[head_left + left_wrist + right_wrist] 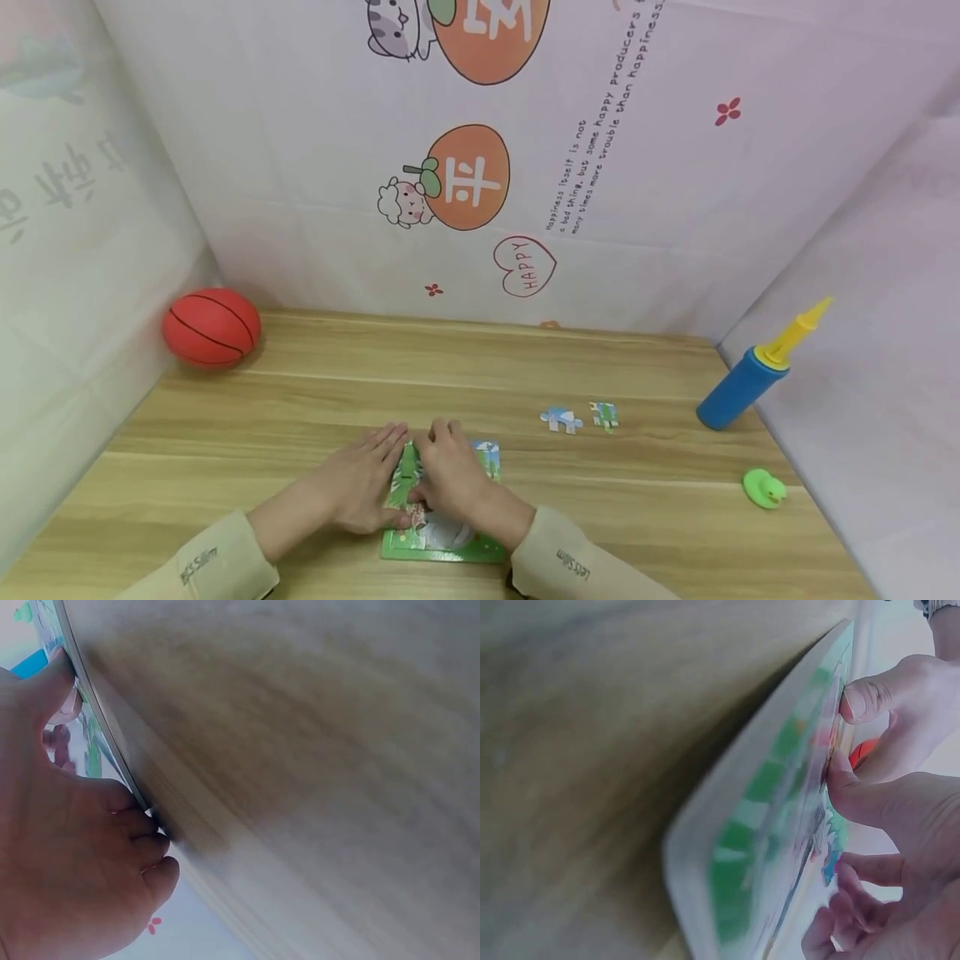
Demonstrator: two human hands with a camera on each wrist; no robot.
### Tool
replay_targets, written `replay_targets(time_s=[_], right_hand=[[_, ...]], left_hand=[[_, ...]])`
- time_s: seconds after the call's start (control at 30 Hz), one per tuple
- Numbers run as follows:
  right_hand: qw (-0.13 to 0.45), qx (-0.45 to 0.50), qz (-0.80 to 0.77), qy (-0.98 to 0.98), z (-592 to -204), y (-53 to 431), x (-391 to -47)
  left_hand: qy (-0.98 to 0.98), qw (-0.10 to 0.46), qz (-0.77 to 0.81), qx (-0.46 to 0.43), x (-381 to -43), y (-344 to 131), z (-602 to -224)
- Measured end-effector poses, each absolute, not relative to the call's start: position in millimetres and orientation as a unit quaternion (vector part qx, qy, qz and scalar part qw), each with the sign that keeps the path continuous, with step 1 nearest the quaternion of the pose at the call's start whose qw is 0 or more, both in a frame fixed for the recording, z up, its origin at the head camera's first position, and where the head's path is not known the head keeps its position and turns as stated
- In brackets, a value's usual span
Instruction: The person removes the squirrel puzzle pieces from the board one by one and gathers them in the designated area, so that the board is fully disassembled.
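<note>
A green-bordered picture puzzle board lies on the table under both hands. The left hand rests along its left edge, fingers extended forward and thumb laid on the picture. In the left wrist view, fingertips of that hand meet the board's edge. Over the middle of the board, the right hand has its thumb pressed on the picture and its fingers bent. A ragged blue-green edge shows near its index finger in the right wrist view; whether it is pinched is unclear. The right hand hides much of the picture.
Two loose puzzle pieces, one mostly blue and one greener, lie beyond the board to the right. A blue and yellow hand pump and a small green toy duck stand far right. A red ball sits back left.
</note>
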State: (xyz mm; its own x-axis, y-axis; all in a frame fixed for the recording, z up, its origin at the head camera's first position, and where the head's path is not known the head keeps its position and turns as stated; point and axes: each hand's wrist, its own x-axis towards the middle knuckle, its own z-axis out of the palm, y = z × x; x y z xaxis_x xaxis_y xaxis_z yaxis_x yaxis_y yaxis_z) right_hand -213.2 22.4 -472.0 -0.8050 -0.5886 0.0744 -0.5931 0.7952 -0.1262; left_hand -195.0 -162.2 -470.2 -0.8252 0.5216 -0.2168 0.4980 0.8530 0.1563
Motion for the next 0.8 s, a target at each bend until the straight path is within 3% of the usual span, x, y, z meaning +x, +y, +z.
replay_targets(time_s=[0.17, 0.37, 0.53, 0.8], right_hand=[[0.03, 0.315, 0.103, -0.943, -471, 25, -213], [-0.019, 0.324, 0.25, -0.912, -461, 36, -224], [-0.022, 0.285, 0.349, -0.892, -444, 67, -253], [-0.054, 0.224, 0.317, -0.92, -449, 128, -301]], left_hand=[[0.954, 0.131, 0.045, 0.267, -194, -163, -471], [0.953, 0.127, 0.046, 0.27, -192, -163, -471], [0.954, 0.127, 0.044, 0.268, -192, -162, -469], [0.953, 0.134, 0.046, 0.266, -193, -160, -468]])
